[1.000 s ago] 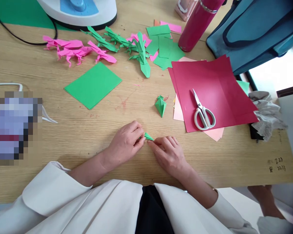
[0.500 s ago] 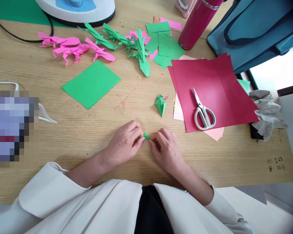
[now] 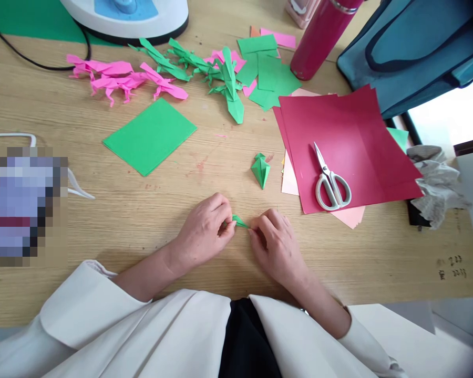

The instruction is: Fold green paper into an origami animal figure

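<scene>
The folded green paper piece (image 3: 240, 221) spans between the hands: left hand (image 3: 205, 229) pinches one end, right hand (image 3: 278, 245) its pointed tip.

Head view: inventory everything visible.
Small folded paper: one, green, between hands
Kite-shaped folded paper: one, green, centre
Paper rectangle: one, green, left
Origami figures: several, pink and green, rear
Scraps: several, mixed colours, rear
Large sheets: several, red and pink, right
Scissors: one, white-handled, on sheets
Flask: one, magenta, rear right
Bag: one, teal, far right
Appliance: one, white-blue, rear left
Cables: multiple, black, white, left
Blurred object: one, bluish, left
Crumpled material: one, greyish, right
Table: one, wooden, beneath
Left hand: one, cream-sleeved, front
Right hand: one, cream-sleeved, front
</scene>
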{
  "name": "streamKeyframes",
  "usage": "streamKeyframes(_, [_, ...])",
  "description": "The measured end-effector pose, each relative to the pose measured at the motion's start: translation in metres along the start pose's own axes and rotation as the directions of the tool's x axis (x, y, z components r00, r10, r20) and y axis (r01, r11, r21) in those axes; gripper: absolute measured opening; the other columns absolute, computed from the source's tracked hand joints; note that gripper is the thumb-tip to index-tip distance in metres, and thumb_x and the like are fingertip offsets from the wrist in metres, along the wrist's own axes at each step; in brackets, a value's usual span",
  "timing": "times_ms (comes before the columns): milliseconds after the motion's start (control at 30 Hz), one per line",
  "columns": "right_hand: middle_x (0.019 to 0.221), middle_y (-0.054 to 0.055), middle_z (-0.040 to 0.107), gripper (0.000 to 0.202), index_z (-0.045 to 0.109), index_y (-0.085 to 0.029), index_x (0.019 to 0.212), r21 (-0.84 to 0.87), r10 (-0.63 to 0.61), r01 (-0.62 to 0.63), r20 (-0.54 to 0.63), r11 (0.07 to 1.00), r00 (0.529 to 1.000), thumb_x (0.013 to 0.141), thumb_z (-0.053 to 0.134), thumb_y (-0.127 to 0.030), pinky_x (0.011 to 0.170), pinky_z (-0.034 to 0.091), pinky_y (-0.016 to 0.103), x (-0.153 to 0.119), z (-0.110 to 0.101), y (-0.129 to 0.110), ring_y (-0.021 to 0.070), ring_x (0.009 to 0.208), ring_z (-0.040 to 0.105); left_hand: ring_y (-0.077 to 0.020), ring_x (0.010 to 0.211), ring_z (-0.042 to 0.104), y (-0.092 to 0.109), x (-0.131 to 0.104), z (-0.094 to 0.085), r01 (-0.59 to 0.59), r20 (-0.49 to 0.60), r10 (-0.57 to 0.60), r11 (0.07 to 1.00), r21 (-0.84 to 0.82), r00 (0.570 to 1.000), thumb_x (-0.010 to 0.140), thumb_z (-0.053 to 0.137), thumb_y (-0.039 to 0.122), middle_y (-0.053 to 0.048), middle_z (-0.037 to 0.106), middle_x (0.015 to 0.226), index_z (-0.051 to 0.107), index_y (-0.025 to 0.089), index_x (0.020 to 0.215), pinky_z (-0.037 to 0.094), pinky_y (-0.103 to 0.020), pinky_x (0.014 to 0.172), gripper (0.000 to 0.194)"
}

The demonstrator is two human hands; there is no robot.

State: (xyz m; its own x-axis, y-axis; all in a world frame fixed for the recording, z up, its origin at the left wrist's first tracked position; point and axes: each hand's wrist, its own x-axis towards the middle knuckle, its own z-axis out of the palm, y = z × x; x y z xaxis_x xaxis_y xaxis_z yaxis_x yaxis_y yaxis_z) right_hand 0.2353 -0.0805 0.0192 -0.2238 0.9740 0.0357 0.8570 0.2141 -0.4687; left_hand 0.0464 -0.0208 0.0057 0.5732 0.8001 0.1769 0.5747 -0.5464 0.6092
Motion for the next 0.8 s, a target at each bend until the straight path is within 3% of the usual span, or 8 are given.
streamKeyframes(100, [0.09, 0.006, 0.059, 0.012, 0.061, -0.019, 0.098, -0.038, -0.108, 0.108, -0.012, 0.993, 0.994, 0.096, 0.049, -0.015, 0.076, 0.039, 0.035, -0.0073, 0.0001, 0.0037, 0.0201, 0.082, 0.052, -0.017, 0.077, 0.054, -0.0004, -0.0001, 0.0, -0.008, -0.001, 0.008, 1.0, 0.0, 1.0, 0.084, 0.056, 0.008, -0.003, 0.053, 0.084, 0.046, 0.02, 0.075, 0.045, -0.03, 0.069, 0.018])
streamKeyframes(267, [0.09, 0.006, 0.06, 0.029, 0.062, -0.021, 0.119, -0.148, -0.233, 0.23, -0.005, 0.962, 0.972, 0.094, 0.051, -0.011, 0.074, 0.038, 0.035, -0.0109, 0.0029, 0.0056, 0.0195, 0.079, 0.052, -0.0161, 0.076, 0.054, -0.0001, 0.0004, -0.0007, -0.02, -0.005, 0.02, 1.0, -0.004, 1.0, 0.083, 0.056, 0.007, -0.002, 0.053, 0.085, 0.045, 0.02, 0.075, 0.045, -0.029, 0.067, 0.019])
streamKeyframes(800, [0.087, 0.007, 0.06, 0.019, 0.064, -0.018, 0.105, -0.137, -0.253, 0.247, -0.026, 0.959, 0.967, 0.095, 0.049, -0.012, 0.072, 0.039, 0.035, -0.0105, 0.0049, 0.0086, 0.0191, 0.077, 0.051, -0.0165, 0.076, 0.053, 0.0024, 0.0015, -0.0007, -0.01, 0.003, 0.01, 1.0, 0.017, 1.0, 0.086, 0.056, 0.01, -0.003, 0.053, 0.084, 0.046, 0.02, 0.075, 0.044, -0.03, 0.068, 0.018])
